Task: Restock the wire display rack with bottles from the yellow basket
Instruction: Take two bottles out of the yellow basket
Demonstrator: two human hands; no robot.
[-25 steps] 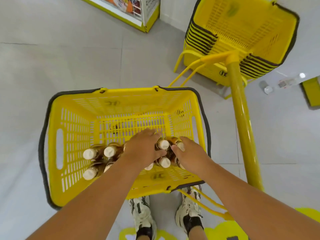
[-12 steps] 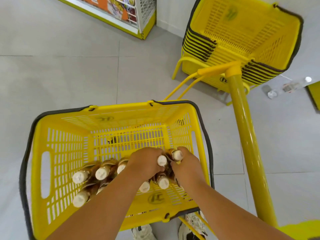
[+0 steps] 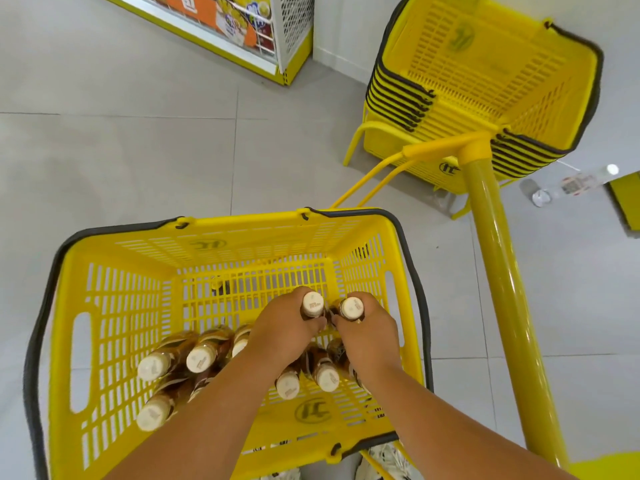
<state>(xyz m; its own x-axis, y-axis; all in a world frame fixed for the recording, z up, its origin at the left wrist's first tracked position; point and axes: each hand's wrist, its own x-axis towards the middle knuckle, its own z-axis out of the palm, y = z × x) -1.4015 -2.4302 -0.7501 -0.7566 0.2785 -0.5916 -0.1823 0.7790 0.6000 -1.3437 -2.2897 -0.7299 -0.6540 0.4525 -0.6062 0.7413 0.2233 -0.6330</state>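
Note:
A yellow basket with dark handles stands on the floor below me. Several brown bottles with cream caps stand in its near half. My left hand is closed around the neck of one bottle, raised above the others. Beside it my right hand grips a second bottle the same way. Both caps stick out above my fingers. The wire display rack is out of view.
A stack of empty yellow baskets stands at the upper right on a yellow frame. A thick yellow pole runs down the right side. A store shelf stands top centre. A clear bottle lies on the floor.
Both hands have closed on a bottle each and lifted them above the rest. The view has tilted so the basket sits lower in the frame.

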